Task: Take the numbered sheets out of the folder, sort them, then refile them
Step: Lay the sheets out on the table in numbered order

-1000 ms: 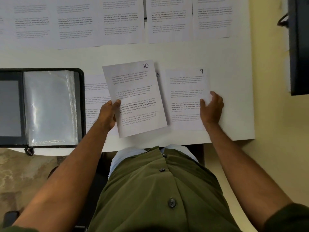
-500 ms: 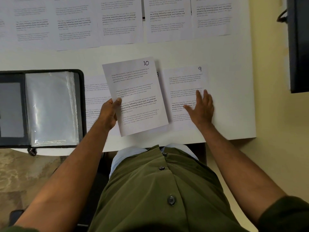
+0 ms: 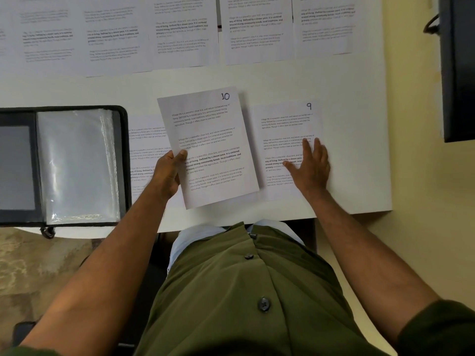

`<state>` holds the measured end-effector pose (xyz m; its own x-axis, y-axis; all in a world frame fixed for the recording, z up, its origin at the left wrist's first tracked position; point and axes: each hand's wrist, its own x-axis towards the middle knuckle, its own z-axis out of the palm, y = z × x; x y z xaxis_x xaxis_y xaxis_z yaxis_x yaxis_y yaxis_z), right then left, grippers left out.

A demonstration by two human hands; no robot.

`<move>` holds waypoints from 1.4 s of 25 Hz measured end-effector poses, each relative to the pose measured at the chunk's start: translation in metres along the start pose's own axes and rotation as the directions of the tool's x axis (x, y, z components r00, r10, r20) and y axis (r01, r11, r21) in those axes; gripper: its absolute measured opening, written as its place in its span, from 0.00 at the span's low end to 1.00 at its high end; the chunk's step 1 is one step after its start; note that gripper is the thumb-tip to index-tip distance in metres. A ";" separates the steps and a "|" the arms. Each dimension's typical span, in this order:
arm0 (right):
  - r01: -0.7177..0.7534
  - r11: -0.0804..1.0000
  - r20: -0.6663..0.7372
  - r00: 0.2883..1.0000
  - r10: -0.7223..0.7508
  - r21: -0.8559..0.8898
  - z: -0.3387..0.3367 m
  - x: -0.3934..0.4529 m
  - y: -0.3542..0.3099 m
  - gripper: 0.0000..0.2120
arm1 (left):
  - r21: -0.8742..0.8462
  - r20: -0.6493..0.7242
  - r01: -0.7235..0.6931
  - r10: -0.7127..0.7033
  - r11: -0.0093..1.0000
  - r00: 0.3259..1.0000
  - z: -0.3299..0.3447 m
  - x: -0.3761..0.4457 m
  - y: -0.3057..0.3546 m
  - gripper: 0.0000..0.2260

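Note:
My left hand pinches the left edge of the sheet numbered 10, thumb on top, and holds it tilted above the white table. My right hand lies flat with straight fingers on the sheet numbered 9, which rests on the table to the right. Another printed sheet lies partly hidden under sheet 10. The black folder lies open at the left, its clear plastic sleeves showing.
A row of several printed sheets lies along the far side of the table. A dark screen hangs at the right edge of view. The table's near edge runs just before my green shirt.
My right hand slid left from the right edge of sheet 9 onto its middle and flattened, and the sheet shifted slightly left. Sheet 10 stays in my left hand.

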<state>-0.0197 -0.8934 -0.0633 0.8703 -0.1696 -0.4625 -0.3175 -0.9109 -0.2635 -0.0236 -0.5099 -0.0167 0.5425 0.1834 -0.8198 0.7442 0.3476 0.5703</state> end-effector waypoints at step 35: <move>-0.284 0.812 -0.093 0.920 0.380 0.510 -0.077 0.006 0.098 0.16 | 0.749 0.663 -0.624 0.246 -0.224 0.707 0.167 0.007 -0.055 0.28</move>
<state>-0.0163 -1.0128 -0.0266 0.7153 -0.5373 -0.4468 -0.6968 -0.4994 -0.5149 0.0043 -0.6813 -0.0446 0.8251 -0.3942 -0.4046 -0.2136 -0.8808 0.4226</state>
